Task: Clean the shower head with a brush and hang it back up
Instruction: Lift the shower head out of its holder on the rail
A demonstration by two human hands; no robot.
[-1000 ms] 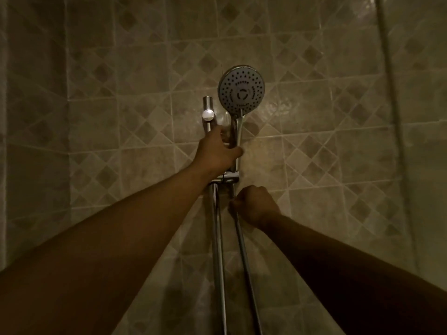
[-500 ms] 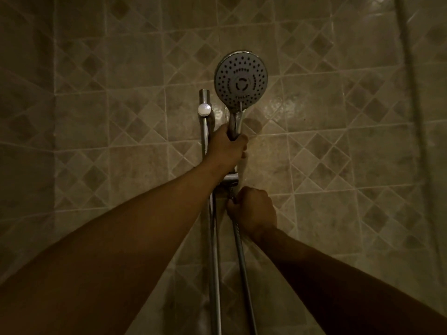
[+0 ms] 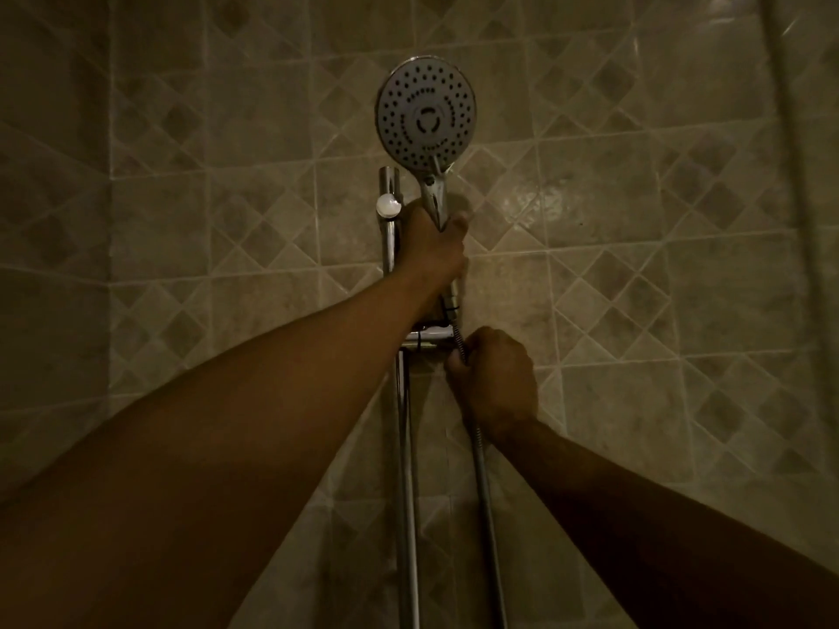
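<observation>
The round chrome shower head (image 3: 426,113) faces me, its nozzle plate upright against the tiled wall. My left hand (image 3: 433,247) grips its handle just under the head. The handle's lower end stands above the chrome holder bracket (image 3: 426,334) on the vertical slide rail (image 3: 388,238). My right hand (image 3: 492,381) grips the metal hose (image 3: 486,497) right below the bracket. No brush is in view.
Beige tiles with diamond patterns cover the wall (image 3: 635,265). A round white knob (image 3: 387,205) sits near the rail's top. The rail and hose run down side by side out of the frame's lower edge. A dim vertical pipe (image 3: 790,129) runs at the far right.
My left hand has lifted the shower head upward, so the handle's base has risen above the bracket. My right hand keeps holding the hose below.
</observation>
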